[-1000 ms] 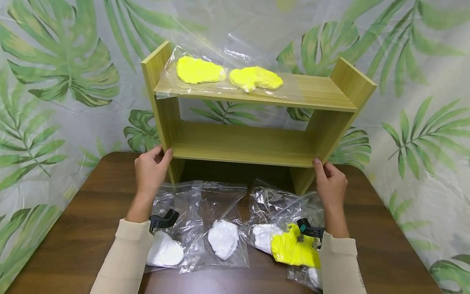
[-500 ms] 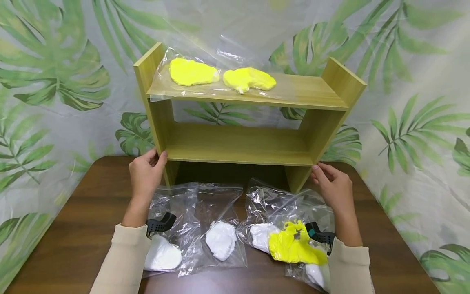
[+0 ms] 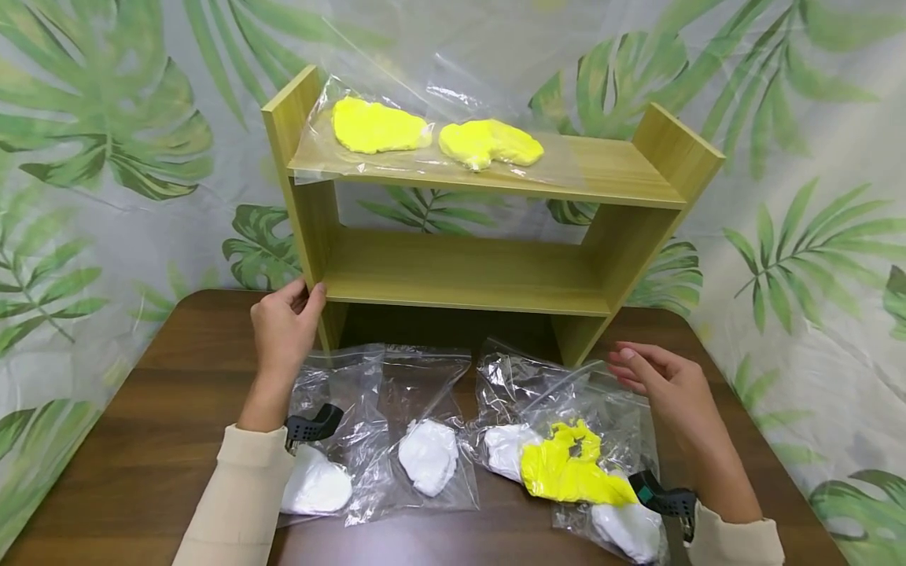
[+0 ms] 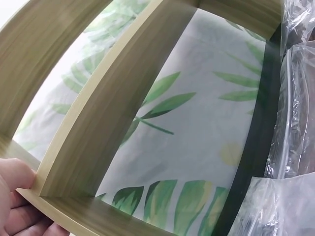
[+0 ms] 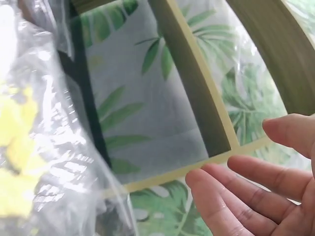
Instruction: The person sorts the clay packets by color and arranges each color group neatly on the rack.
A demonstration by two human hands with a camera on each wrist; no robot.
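A small wooden shelf (image 3: 460, 271) with two visible boards stands at the back of the table. My left hand (image 3: 286, 322) holds its left side panel, thumb at the front edge; in the left wrist view the thumb (image 4: 17, 174) meets the panel where the middle board joins. My right hand (image 3: 668, 389) is off the shelf, low beside its right panel, fingers loosely extended with nothing in them. Two flattened yellow doughy lumps, a left one (image 3: 380, 126) and a right one (image 3: 491, 144), lie in clear plastic bags on the top board.
Before the shelf lie zip bags with white lumps (image 3: 428, 457), another white lump (image 3: 316, 481) under my left wrist, and a yellow lump (image 3: 572, 478) at the right overlapping white ones. The brown table (image 3: 120, 464) has a leaf-patterned cloth (image 3: 814, 377) around it.
My right hand has let go of the shelf's right panel and moved down and right, towards me. The left hand has kept its hold. The view has shifted slightly.
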